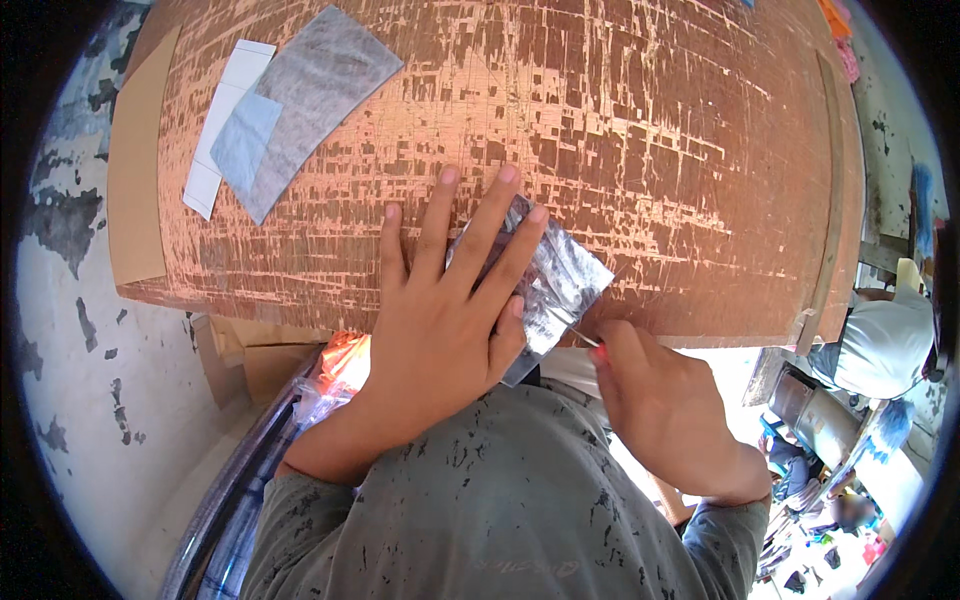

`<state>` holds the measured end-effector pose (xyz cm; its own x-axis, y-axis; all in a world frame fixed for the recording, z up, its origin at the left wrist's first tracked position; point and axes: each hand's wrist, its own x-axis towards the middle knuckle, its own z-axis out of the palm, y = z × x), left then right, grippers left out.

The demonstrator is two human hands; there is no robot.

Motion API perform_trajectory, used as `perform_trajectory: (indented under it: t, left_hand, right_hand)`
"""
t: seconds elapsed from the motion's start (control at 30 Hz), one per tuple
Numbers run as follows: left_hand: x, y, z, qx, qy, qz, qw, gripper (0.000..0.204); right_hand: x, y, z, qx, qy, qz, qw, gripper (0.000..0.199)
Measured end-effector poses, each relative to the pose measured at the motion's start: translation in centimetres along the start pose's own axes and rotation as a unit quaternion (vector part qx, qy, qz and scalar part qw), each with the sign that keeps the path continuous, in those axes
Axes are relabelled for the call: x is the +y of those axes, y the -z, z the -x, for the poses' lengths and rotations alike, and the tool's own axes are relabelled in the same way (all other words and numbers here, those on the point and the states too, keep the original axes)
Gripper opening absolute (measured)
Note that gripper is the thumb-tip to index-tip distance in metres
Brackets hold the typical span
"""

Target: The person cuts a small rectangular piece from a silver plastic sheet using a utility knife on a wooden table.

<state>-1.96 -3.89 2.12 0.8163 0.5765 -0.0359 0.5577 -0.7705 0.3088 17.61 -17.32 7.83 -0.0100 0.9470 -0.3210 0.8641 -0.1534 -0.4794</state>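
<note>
Fingers spread and flat, my left hand (445, 300) presses on a piece of shiny, crinkled clear-grey plastic sheet (567, 280) at the near edge of the worn wooden table (660, 190). One corner of the sheet hangs over that edge. My right hand (665, 405) is closed round the red handle of a small knife (598, 350), most of which is hidden in the fist. Its thin blade points left and meets the lower right edge of the sheet.
Grey translucent fabric (320, 95) and a white paper strip (222, 140) lie at the far left, beside a cardboard piece (143, 170). A wooden strip (828, 200) runs along the right side. Below left stand plastic-wrapped rolls (235, 500). Other people (880, 345) are at the right.
</note>
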Motion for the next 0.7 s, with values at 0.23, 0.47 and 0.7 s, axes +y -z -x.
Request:
perform_trajectory:
  t: [0.23, 0.47, 0.7]
  left_hand:
    - [-0.1, -0.1, -0.2, -0.003, 0.001, 0.003, 1.000, 0.068]
    - [-0.2, 0.1, -0.2, -0.010, 0.000, 0.004, 1.000, 0.067]
    - [-0.2, 0.0, -0.1, -0.005, 0.004, 0.014, 1.000, 0.068]
  right_hand:
    - [-1.0, -0.2, -1.3, -0.020, -0.055, -0.001, 0.998, 0.012]
    - [-1.1, 0.0, -1.5, -0.032, -0.063, -0.011, 0.997, 0.012]
    - [-1.3, 0.2, -1.7, -0.051, -0.069, 0.005, 0.996, 0.012]
